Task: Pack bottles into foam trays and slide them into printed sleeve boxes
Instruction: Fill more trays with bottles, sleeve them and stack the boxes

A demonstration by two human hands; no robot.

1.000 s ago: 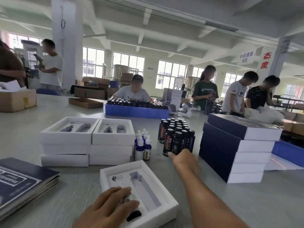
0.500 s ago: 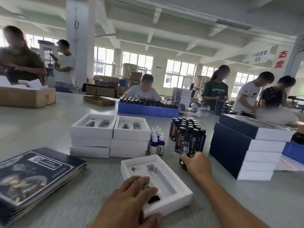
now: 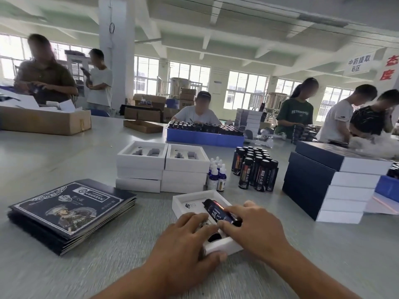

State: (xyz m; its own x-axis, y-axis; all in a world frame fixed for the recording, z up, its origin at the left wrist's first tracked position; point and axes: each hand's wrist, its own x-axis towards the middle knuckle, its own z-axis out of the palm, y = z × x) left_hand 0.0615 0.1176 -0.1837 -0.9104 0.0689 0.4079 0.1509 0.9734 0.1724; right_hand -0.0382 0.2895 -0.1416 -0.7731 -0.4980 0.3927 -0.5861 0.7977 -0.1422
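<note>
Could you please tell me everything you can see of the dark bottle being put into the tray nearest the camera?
The dark bottle is a slim cylinder with a dark printed label bearing a reddish stripe. It lies tilted over the long slot of the white foam tray, not yet seated. The right hand pinches its near end; the left hand rests on the tray beside it.

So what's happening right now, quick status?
Left hand rests on tray. Right hand holds dark bottle, lowering it toward its slot. Nothing in the way.
</note>
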